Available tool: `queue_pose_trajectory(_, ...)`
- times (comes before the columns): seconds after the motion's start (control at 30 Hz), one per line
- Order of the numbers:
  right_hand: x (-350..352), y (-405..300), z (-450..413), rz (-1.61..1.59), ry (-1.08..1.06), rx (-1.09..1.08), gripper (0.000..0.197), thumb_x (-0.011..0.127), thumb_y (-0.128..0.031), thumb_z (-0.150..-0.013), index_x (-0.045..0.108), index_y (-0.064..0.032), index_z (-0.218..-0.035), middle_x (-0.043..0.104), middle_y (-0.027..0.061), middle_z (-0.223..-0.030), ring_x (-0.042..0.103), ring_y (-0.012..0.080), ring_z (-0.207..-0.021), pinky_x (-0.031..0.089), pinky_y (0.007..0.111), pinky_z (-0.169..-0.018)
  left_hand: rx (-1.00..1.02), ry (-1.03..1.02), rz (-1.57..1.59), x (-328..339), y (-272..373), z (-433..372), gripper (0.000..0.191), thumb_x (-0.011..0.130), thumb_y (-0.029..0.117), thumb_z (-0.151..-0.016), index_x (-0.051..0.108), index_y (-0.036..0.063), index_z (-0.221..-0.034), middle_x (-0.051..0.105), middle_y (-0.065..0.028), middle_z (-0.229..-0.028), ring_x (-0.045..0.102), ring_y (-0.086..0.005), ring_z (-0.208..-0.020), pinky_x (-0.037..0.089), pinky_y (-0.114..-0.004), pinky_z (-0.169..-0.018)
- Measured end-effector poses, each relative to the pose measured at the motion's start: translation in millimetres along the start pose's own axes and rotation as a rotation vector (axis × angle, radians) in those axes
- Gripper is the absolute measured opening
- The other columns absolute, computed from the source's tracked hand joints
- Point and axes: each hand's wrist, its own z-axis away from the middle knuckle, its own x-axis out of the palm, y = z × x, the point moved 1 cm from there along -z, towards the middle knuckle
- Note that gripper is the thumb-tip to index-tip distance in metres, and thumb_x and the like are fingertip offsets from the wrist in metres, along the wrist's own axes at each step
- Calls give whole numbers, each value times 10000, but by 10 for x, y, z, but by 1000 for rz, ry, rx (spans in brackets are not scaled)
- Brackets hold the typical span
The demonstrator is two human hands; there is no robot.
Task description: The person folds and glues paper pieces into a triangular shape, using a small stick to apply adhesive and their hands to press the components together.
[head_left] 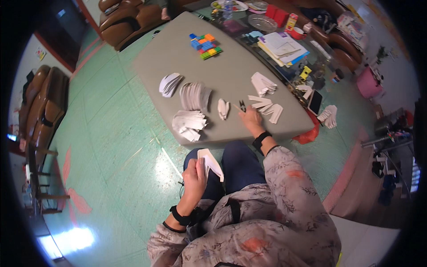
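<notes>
My left hand [195,177] grips folded white paper strips [213,163] above my lap. My right hand [252,120] is low over the grey table-like surface [227,71], its fingertips at a small dark cutting tool [242,104] and a thin pale stick [237,108]. Whether those fingers hold either one is not clear. Just right of that hand lie loose folded paper strips [275,113]. To its left is a small folded paper piece [223,108]. Stacks of folded paper [195,96] stand farther left, with another heap [190,124] nearer me and a fanned bundle [263,84] at the right.
Coloured toy bricks [205,46] sit at the far end. Along the right runs a glass table [245,38] carrying papers [283,48], a water bottle [228,9] and a phone [315,102]. Brown sofas [133,21] and a pink bin [369,81] stand around; another person's hand [165,14] shows at the top.
</notes>
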Motion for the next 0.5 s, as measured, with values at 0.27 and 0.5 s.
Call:
queue_pose_trajectory(0.27,135,46,-191,-34,-213,53,344,585,-225,-762,517,1,-1013,595,230,-967,566,385,-959,456,423,-835,-538,-150,698,-201,-122,-125,134,521,150,-883,530,32,-822,550,11,-744,488,-57,-633,406,-208,-585)
queue_pose_trajectory(0.5,-554,-399,673,-1151,-663,-98,198,444,-171,-814,521,-13,-905,475,34,-555,369,81,-346,260,218,-319,-603,-186,979,-314,-89,-90,89,500,121,-880,449,49,-879,572,-68,-827,606,-164,-708,502,-290,-671)
